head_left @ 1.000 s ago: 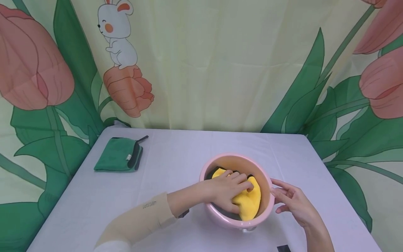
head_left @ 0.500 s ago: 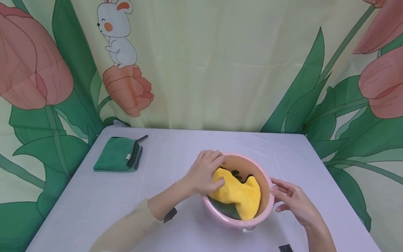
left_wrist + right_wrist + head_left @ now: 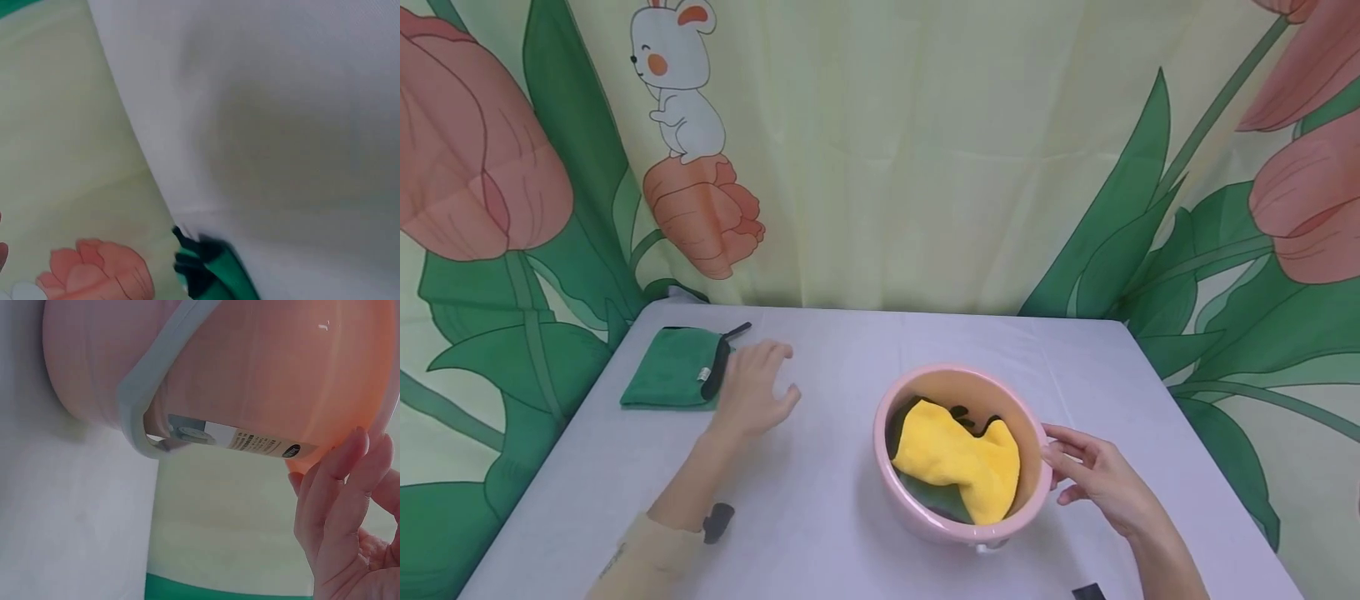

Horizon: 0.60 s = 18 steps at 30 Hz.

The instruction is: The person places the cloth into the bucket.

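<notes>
Yellow cloth (image 3: 956,460) already lying loose in the pink basin (image 3: 895,492), over a darker green one. Folded green cloth (image 3: 670,379) not yet picked up, flat at the surface's (image 3: 850,350) far left corner. Left hand (image 3: 751,392) released, fingers spread, just beside that cloth. Right hand (image 3: 1093,477) relaxed, straight fingertips (image 3: 350,456) against the basin's outer wall.

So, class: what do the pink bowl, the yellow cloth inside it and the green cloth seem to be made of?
Bowl: probably smooth, slightly glossy plastic; a highlight and a stuck-on label show in the right wrist view.
Yellow cloth: soft plush fabric, perhaps microfibre; fuzzy, matte, crumpled.
Green cloth: similar matte fabric, folded flat, dark edging.
</notes>
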{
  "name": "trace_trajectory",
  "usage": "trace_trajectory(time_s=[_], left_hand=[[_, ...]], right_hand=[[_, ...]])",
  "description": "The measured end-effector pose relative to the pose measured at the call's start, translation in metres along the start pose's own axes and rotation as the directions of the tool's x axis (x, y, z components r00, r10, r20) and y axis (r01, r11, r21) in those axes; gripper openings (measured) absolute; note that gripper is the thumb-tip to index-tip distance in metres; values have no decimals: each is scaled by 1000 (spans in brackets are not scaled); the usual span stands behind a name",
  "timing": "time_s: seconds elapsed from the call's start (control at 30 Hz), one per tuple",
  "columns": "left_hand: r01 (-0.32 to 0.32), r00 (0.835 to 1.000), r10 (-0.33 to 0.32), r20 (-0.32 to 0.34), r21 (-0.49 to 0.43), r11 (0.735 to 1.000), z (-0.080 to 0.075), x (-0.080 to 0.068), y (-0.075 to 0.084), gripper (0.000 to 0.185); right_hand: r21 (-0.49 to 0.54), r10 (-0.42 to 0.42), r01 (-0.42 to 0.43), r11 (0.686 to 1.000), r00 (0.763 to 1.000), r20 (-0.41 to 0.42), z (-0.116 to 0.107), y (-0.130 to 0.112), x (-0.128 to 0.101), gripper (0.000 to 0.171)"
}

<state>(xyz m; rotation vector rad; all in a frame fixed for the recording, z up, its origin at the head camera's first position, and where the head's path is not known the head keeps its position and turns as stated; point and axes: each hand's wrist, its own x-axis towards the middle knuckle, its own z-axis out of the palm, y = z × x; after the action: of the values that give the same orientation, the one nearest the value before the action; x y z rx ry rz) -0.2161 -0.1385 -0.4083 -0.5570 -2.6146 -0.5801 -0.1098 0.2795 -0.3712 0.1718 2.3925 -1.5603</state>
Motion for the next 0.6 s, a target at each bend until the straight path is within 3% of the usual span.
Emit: trace_trajectory(time_s=[0.1,0.37,0.6], left_hand=[[81,996,-83,21,74,994,-9,-8,-28,46],[195,976,-209,64,174,965,-24,-24,-92,60],[200,958,-237,163,218,955,-29,-36,-125,70]], right_hand=[[-5,-3,3,1000,1000,2,-1,0,-1,62],[-8,13,-13,1000,1000,6,-2,0,0,63],[-9,18,-17,1000,1000,4,-1,-1,0,63]])
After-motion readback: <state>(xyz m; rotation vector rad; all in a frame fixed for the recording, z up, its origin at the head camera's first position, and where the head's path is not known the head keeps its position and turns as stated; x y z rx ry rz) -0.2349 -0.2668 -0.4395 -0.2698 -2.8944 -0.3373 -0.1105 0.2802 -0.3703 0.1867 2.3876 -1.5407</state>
